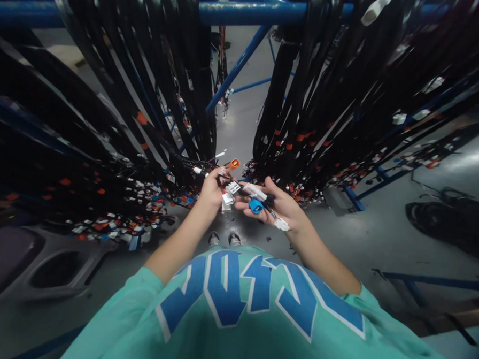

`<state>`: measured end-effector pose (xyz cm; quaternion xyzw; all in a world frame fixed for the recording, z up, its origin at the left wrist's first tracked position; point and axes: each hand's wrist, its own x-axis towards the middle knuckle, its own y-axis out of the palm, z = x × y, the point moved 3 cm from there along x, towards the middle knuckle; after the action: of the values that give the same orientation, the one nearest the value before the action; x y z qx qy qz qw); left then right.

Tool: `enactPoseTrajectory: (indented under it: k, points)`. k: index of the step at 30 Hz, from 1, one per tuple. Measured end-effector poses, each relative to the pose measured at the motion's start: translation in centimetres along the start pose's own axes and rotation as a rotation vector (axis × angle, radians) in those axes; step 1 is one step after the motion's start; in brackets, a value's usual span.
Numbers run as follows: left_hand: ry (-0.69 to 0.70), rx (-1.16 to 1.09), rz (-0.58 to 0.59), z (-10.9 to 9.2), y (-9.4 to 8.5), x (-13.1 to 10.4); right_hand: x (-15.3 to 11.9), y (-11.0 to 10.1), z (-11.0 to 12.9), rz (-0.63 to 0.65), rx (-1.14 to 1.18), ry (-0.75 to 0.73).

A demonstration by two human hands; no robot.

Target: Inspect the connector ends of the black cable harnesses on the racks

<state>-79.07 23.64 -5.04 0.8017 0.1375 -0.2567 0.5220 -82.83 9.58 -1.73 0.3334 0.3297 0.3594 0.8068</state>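
Note:
My left hand (212, 190) is closed around a bunch of wire-harness ends, thumb on top. An orange connector (234, 163) sticks out beyond its fingertips, and white connectors (228, 198) hang at its inner side. My right hand (286, 206) is turned palm up, fingers partly curled under several connectors of the same bunch. Across its fingers lies a blue connector (256, 205), with a white wrapped piece (255, 191) just above. Another white connector (281, 224) rests near the heel of the palm. Dark wires run between both hands.
Thick black wire harnesses (180, 80) hang at left and more harnesses (296, 97) at right from a blue rail (252, 13). Their connector ends (112, 221) cluster low. A grey plastic stool or chair (58, 266) stands left; a black coil (442, 217) lies on the right floor.

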Motion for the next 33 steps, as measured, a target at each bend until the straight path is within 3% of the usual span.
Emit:
enactPoseTrajectory:
  k: [7, 12, 20, 25, 33]
  points:
    - [0.056, 0.024, 0.009, -0.2, -0.3, 0.6, 0.3, -0.1, 0.1, 0.040, 0.158, 0.019]
    - [0.084, 0.040, 0.013, -0.2, -0.4, 0.4, 0.3, -0.4, 0.2, 0.085, 0.107, 0.000]
    - [0.064, 0.075, 0.019, -0.2, -0.7, 0.6, 0.3, -0.3, 0.4, -0.029, -0.032, -0.030]
    - [0.062, 0.053, 0.002, -0.2, -0.6, 0.2, 0.2, -0.3, 0.6, -0.066, 0.061, -0.057]
    - [-0.059, 0.102, -0.002, 0.2, -0.4, -1.0, -0.2, -2.2, 1.1, -0.115, 0.033, -0.036]
